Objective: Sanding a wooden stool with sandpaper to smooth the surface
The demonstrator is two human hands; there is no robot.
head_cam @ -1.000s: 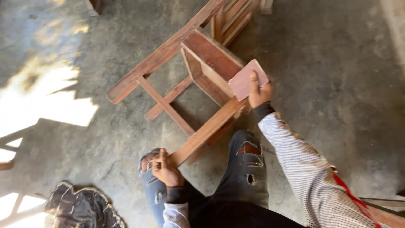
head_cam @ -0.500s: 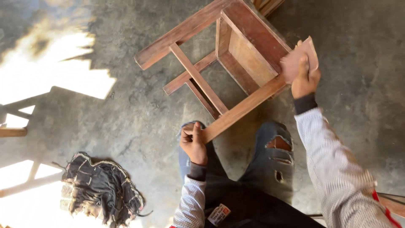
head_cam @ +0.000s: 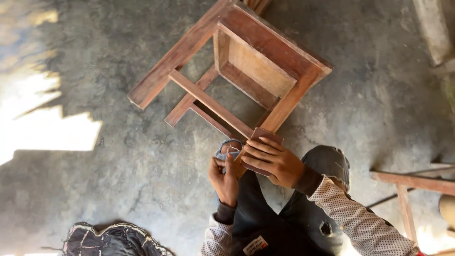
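Sandpaper [head_cam: 265, 137] lies pressed under the right hand [head_cam: 275, 161] against a stool [head_cam: 256, 71] leg; left hand [head_cam: 226, 178] grips the leg end.

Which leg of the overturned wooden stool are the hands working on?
The leg running from the stool's right corner down to the knees. The right hand presses a reddish-brown sanding sheet on its lower end; the left hand steadies it. The other visible leg lies untouched.

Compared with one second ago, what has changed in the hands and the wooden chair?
The right hand, pressing the brown sanding sheet, slid down the chair leg from the seat end to its lower end, beside the left hand. The left hand kept its grip on that end. The wooden chair still lies tipped on the concrete floor.
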